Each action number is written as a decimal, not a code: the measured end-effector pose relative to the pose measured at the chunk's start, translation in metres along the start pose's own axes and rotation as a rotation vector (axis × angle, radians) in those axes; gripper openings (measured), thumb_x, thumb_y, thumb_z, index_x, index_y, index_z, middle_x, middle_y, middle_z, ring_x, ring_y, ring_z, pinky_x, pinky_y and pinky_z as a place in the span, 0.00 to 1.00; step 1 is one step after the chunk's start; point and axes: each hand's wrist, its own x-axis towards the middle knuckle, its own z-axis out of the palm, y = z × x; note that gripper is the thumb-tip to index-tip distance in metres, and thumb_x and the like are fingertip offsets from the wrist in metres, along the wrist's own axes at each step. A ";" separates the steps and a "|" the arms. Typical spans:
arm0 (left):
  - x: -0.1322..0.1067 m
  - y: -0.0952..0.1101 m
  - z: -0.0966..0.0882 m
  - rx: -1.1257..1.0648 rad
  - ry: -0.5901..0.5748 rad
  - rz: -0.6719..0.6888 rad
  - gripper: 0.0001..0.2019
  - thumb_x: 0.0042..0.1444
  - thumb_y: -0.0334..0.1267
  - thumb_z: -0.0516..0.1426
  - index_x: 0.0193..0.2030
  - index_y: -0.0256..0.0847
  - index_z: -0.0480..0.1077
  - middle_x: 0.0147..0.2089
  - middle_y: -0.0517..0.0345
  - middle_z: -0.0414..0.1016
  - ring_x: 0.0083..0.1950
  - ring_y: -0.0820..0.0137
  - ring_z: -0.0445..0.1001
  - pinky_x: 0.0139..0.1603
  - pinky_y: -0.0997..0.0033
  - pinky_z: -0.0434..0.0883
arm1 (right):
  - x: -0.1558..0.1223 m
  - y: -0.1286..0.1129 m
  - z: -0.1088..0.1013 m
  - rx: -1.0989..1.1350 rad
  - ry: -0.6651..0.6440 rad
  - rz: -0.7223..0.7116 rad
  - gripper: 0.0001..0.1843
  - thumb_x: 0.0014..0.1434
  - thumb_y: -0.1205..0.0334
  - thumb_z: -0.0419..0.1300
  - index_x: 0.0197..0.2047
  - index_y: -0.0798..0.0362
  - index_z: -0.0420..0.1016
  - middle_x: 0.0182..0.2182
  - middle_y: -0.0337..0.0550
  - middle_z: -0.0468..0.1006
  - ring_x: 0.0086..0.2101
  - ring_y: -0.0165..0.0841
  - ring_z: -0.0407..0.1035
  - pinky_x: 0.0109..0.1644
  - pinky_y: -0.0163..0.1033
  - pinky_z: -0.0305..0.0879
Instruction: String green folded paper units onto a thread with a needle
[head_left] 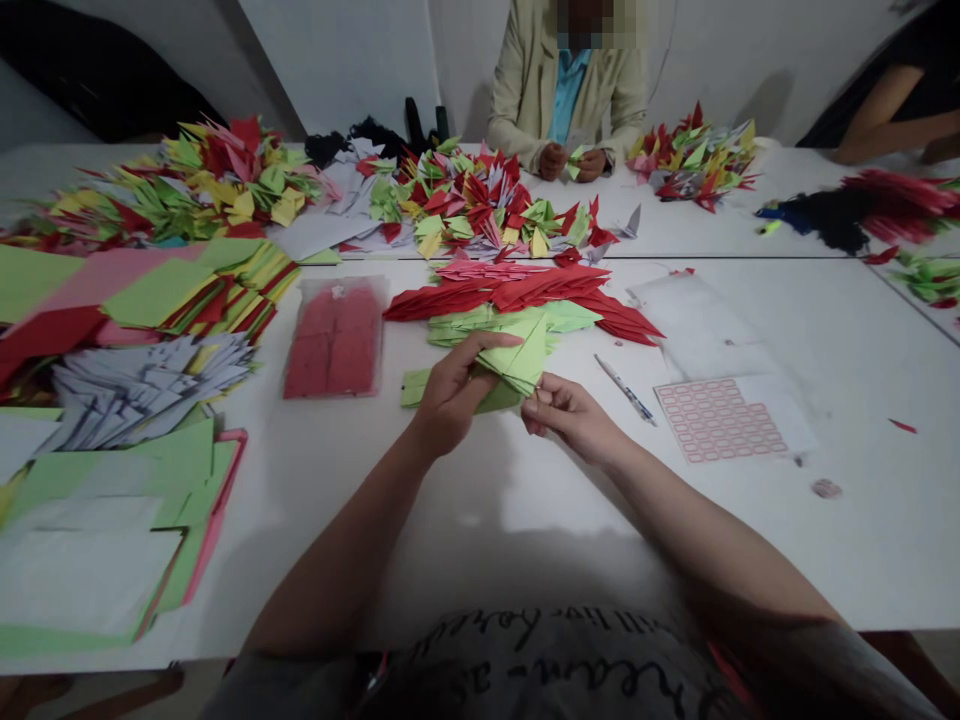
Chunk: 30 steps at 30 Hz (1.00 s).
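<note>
Folded light-green papers (527,348) are gripped in my left hand (453,392), thumb and fingers closed around their left side. At the lower right corner of these papers, my right hand (571,418) is closed in a pinch; whether it grips the paper edge or something small there is unclear. More green folded papers (450,325) lie just behind and below, partly hidden by my left hand. Beyond them are fanned red folded papers (517,290) and a small row of pink folded papers (480,270).
A clear packet of red paper (334,340) lies left, near stacked coloured sheets (161,280) and grey folded papers (150,385). A pen (624,388) and label sheet (716,420) lie right. Paper-crane piles (480,195) stand at the back, where a person (566,100) handles green paper.
</note>
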 end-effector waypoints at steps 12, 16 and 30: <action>0.004 -0.001 -0.021 0.722 0.097 0.541 0.25 0.49 0.21 0.51 0.52 0.42 0.71 0.39 0.56 0.76 0.44 0.65 0.70 0.48 0.62 0.67 | -0.007 -0.030 -0.015 -0.708 -0.062 -0.069 0.12 0.62 0.53 0.59 0.44 0.49 0.79 0.44 0.42 0.79 0.36 0.31 0.71 0.34 0.36 0.64; 0.002 0.001 -0.017 0.667 0.107 0.705 0.18 0.57 0.23 0.51 0.48 0.47 0.73 0.35 0.60 0.77 0.42 0.69 0.73 0.53 0.61 0.68 | -0.005 -0.036 -0.035 -0.707 0.259 -0.154 0.12 0.63 0.54 0.59 0.43 0.50 0.78 0.38 0.42 0.79 0.32 0.30 0.68 0.34 0.37 0.62; -0.007 0.009 0.003 0.528 -0.198 0.696 0.10 0.62 0.29 0.53 0.31 0.43 0.71 0.40 0.58 0.78 0.48 0.69 0.71 0.53 0.61 0.71 | -0.010 -0.043 -0.031 -0.796 0.184 -0.573 0.05 0.57 0.58 0.65 0.37 0.47 0.77 0.35 0.43 0.69 0.34 0.34 0.64 0.34 0.39 0.64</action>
